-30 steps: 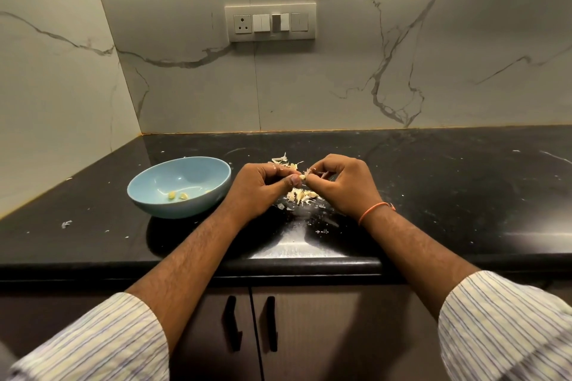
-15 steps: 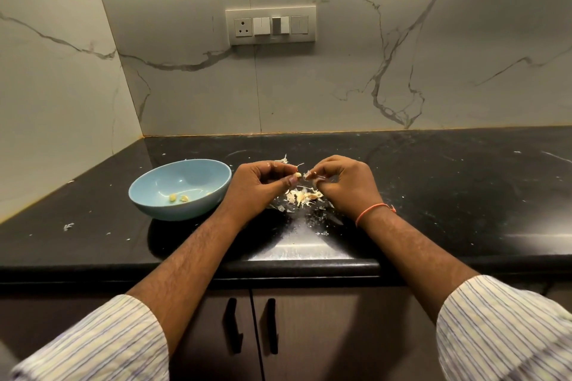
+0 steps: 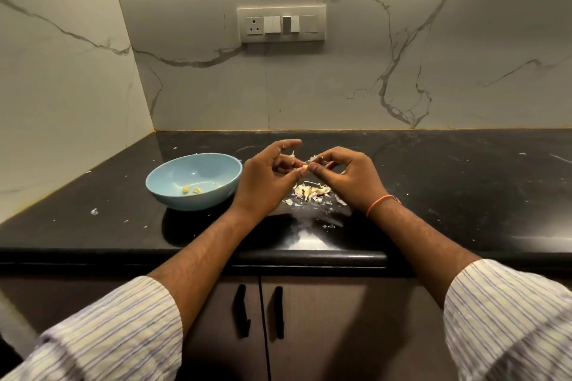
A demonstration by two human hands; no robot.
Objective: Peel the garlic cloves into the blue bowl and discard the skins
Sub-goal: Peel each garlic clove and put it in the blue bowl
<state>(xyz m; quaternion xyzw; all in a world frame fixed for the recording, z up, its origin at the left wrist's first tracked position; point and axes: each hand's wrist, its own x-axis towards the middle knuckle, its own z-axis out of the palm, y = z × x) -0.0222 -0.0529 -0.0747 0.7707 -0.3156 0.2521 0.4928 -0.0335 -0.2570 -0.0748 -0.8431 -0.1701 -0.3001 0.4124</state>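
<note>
My left hand [image 3: 266, 178] and my right hand [image 3: 349, 178] meet above the black counter, and both pinch a small pale garlic clove [image 3: 305, 167] between their fingertips. A thin strip of skin sticks up by my left fingers. A heap of garlic skins and cloves [image 3: 311, 192] lies on the counter right under the hands. The blue bowl [image 3: 173, 192] stands just left of my left hand, with two peeled cloves [image 3: 190, 189] inside it.
Small skin flakes [image 3: 93, 211] are scattered over the counter [image 3: 464, 195]. Marble walls close off the back and left. A switch plate [image 3: 281, 23] hangs on the back wall. Cabinet doors with black handles [image 3: 260, 311] sit below the counter edge.
Both hands have lifted a little above the pile while still working the clove. My left index finger has straightened upward and skin has come loose.
</note>
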